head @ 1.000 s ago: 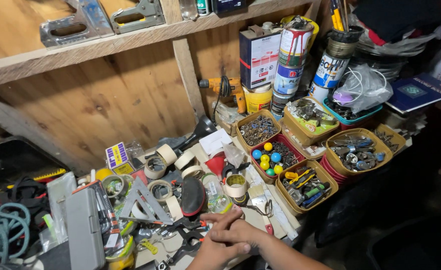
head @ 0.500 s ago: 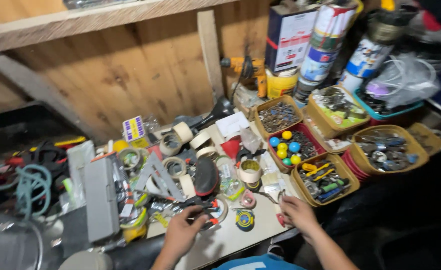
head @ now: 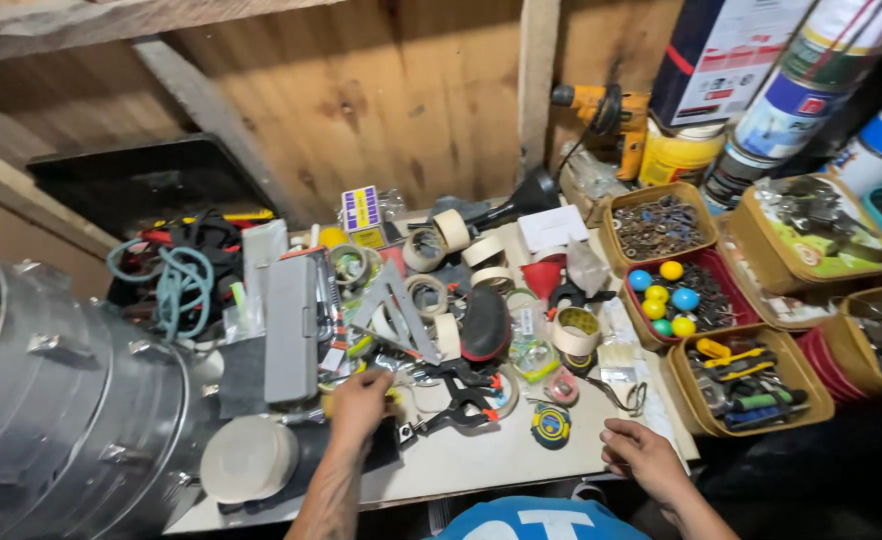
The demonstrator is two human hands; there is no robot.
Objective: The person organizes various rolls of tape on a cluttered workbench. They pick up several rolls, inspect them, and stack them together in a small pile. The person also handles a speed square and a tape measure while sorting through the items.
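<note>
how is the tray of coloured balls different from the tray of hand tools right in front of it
The tray of coloured balls has red walls; the tray of hand tools is tan. The first holds round blue, yellow and green balls on dark small parts; the second holds long tools with yellow and green handles. The ball tray lies farther back, the tool tray at the table's front edge, nearer the right hand. Both are open, shallow and rectangular.
</note>
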